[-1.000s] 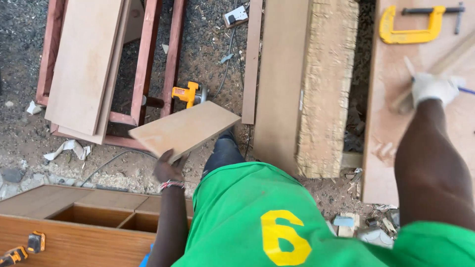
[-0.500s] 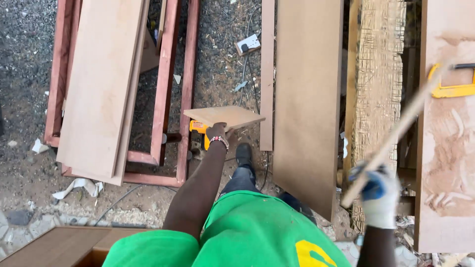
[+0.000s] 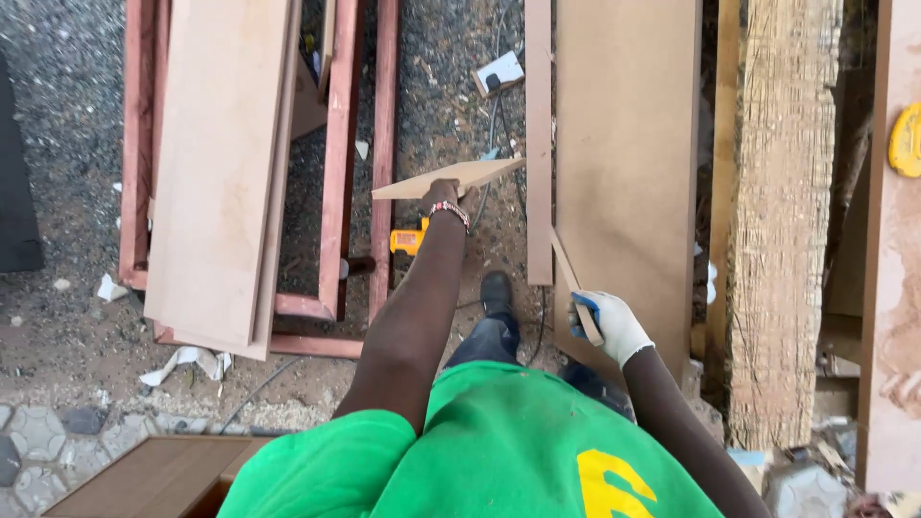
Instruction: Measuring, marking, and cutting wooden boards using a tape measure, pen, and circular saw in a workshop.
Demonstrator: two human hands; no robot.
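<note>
Yellow drill (image 3: 411, 240) and red frame (image 3: 384, 144) beneath the held board (image 3: 451, 178)

Outdoor carpentry yard. Evidence: bare gravel ground (image 3: 67, 115); long boards (image 3: 225, 163) stacked on a red wooden frame (image 3: 384, 144); rough timber beam (image 3: 782, 221); yellow power drill (image 3: 411, 240); extension socket (image 3: 501, 72); scattered offcuts.

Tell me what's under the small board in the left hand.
Below the small board held out by the left hand lie dark gravel ground and a cable. A yellow power tool lies just nearer, partly hidden by the forearm. Ground directly beneath the board is covered.
</note>
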